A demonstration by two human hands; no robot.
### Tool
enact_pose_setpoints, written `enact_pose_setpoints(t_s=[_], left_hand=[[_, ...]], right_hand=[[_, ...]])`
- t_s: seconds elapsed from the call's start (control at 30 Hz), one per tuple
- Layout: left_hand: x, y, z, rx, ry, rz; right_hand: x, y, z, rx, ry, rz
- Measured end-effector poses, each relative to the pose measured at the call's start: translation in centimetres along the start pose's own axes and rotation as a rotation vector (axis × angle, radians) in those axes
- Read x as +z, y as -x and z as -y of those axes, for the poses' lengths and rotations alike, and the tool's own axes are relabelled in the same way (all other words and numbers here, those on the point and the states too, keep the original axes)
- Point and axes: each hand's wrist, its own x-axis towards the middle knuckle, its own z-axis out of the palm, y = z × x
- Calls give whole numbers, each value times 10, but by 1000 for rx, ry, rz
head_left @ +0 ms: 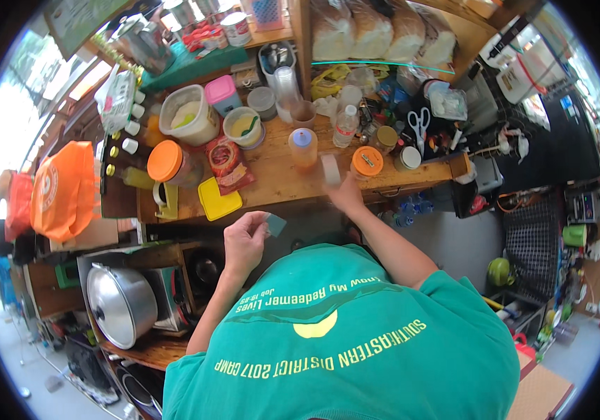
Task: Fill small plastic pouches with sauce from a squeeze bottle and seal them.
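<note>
My left hand (pixel 242 243) is held in front of the table, fingers pinched on a small flat grey-green square (pixel 275 225). At the table's front edge, my right hand (pixel 346 194) is closed at the lower end of a small pale rectangular object (pixel 330 169), which is blurred. Just right of that hand stands a jar with an orange lid (pixel 368 162). A squeeze bottle (pixel 303 149) with amber contents is to the left of the pale object. Behind them stands a clear plastic bottle (pixel 345 126).
On the wooden table's left are tubs (pixel 190 115), a red packet (pixel 228 165), a yellow lid (pixel 220 199) and a large orange-lidded jar (pixel 165 161). Scissors (pixel 419 122) stand at the right. Bagged bread loaves (pixel 370 31) fill the shelf behind. A metal pot (pixel 121 306) is at lower left.
</note>
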Motion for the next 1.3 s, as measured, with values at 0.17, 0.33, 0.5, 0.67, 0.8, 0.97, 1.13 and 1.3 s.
enact_pose_setpoints(t_s=[0.17, 0.33, 0.5, 0.67, 0.8, 0.97, 1.13, 1.3], left_hand=[[5, -12, -6, 299, -278, 439], [27, -23, -32, 405, -422, 693], [27, -25, -45, 442, -332, 741], [26, -20, -44, 447, -479, 794], [21, -16, -51, 478, -450, 743], [24, -5, -49, 576, -336, 233], [37, 12, -71, 285, -158, 323], [63, 20, -99, 199, -169, 374]], right_hand=[[-88, 74, 65, -391, -335, 767], [-96, 102, 69, -544, -74, 713], [-126, 111, 79, -390, -53, 793], [-134, 113, 90, -132, -228, 850], [-121, 104, 80, -65, -397, 977], [-115, 99, 71, 185, -890, 883], [-131, 104, 68, 159, -970, 806], [-159, 110, 54, 33, -997, 738]])
